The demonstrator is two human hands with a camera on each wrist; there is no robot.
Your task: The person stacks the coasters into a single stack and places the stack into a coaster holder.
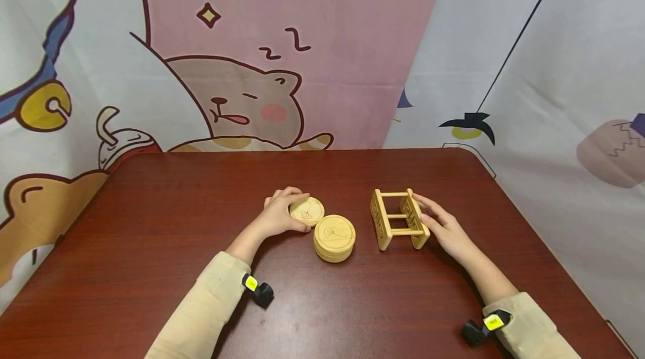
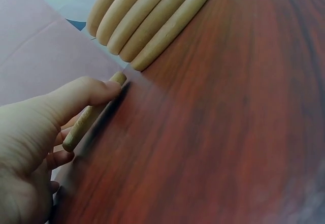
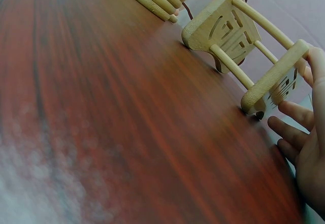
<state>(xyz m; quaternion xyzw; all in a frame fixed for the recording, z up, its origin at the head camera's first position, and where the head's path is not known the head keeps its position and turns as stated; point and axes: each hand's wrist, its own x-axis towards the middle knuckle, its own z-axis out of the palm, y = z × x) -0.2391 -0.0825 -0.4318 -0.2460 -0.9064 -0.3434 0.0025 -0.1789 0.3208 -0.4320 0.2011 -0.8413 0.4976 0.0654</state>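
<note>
So a round wooden coaster [image 1: 311,214] is being pinched by its edge between the thumb and fingers of the left hand [image 1: 274,218], with a little leaf drawing facing up; whether the table is touched by it can't really be told. The right hand [image 1: 449,234] is kept loosely spread, nothing clenched, with thumb and fingertips rested against the outer side of a small wooden rack [image 1: 380,222]. That rack is made of two panels with cut-out patterns, joined by thin rods [image 1: 397,217], and it's stood on the table a bit to the right of a coaster stack [image 1: 335,238]. The stack is placed between the two hands, just beside the pinched coaster, and five rims can be counted in the left wrist view. Beige sleeves [image 1: 204,297] are worn on both arms, with a black gadget [image 1: 263,295] strapped at each cuff. All of it is set on a shiny reddish-brown table [image 1: 151,236], backed by a cloth [image 1: 353,23] printed with a sleepy cartoon bear [image 1: 242,93].
</note>
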